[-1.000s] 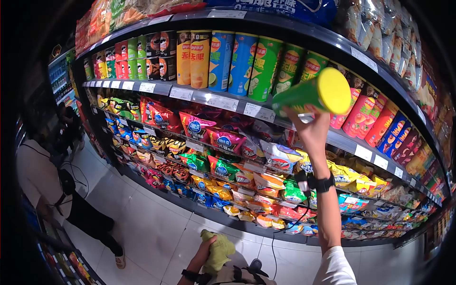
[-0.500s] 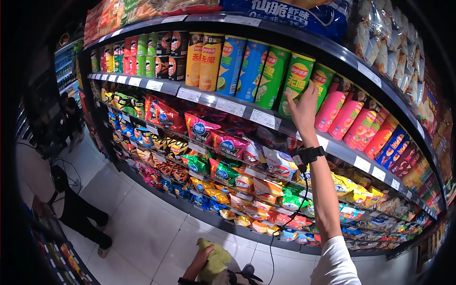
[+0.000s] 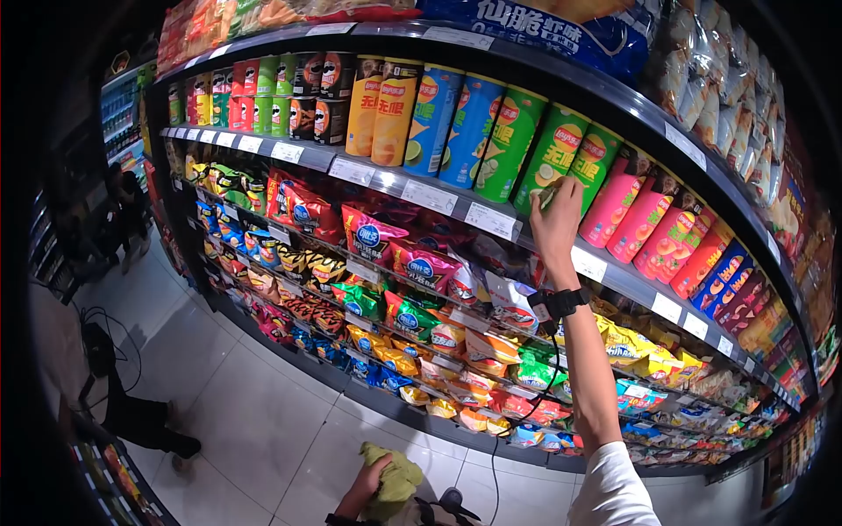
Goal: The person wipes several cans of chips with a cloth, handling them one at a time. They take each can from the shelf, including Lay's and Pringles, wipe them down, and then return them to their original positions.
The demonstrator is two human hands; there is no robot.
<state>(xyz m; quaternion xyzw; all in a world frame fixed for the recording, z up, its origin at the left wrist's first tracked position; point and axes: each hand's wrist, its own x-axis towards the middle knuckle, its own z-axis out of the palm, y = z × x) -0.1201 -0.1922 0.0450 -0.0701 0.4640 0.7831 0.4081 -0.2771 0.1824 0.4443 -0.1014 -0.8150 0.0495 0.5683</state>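
Observation:
My right hand (image 3: 556, 221) is raised to the shelf, its fingers bent in front of the lower part of a green chip can (image 3: 561, 140) with a yellow rim. Thumb and fingers close in on the can, though the contact is partly hidden. Another green chip can (image 3: 598, 162) leans close on its right, and a third green can (image 3: 511, 145) stands on its left across a dark gap. Low in the view, my left hand (image 3: 373, 482) grips a crumpled yellow-green cloth (image 3: 396, 485).
Blue cans (image 3: 474, 131) and pink cans (image 3: 645, 215) share the shelf. Price labels line the shelf edge (image 3: 421, 195). Chip bags (image 3: 421, 267) fill lower tiers; a large blue bag (image 3: 544, 35) sits above. A cable (image 3: 496, 465) hangs from my right wrist. A person (image 3: 132, 412) stands at left.
My right hand has slid lower and slightly left on the green can, its fingers now bent in. The can sits nearer its right neighbour. My left hand still holds the cloth.

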